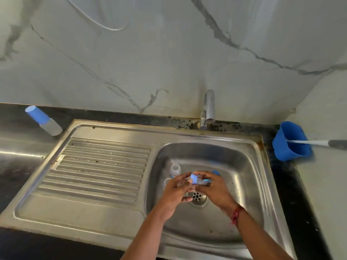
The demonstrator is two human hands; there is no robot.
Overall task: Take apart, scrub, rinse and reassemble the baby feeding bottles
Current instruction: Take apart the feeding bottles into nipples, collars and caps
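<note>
Both hands hold one small bottle piece (pixel 194 179) with a blue collar over the sink (pixel 249 166) basin. The fingers of the left hand (pixel 175 189) and the right hand (pixel 213 188) pinch it from two sides. It seems light, stiff plastic, probably slippery when wet; the collar should give the best grip. A clear bottle body (pixel 175 168) stands just behind. A capped bottle (pixel 43 120) on the counter (pixel 16 119) and a blue cup (pixel 291 149) with a brush (pixel 319 142) are well apart.

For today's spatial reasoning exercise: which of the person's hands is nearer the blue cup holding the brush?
Right. The right hand is over the sink basin, left of the blue cup; the left hand lies farther left.
</note>
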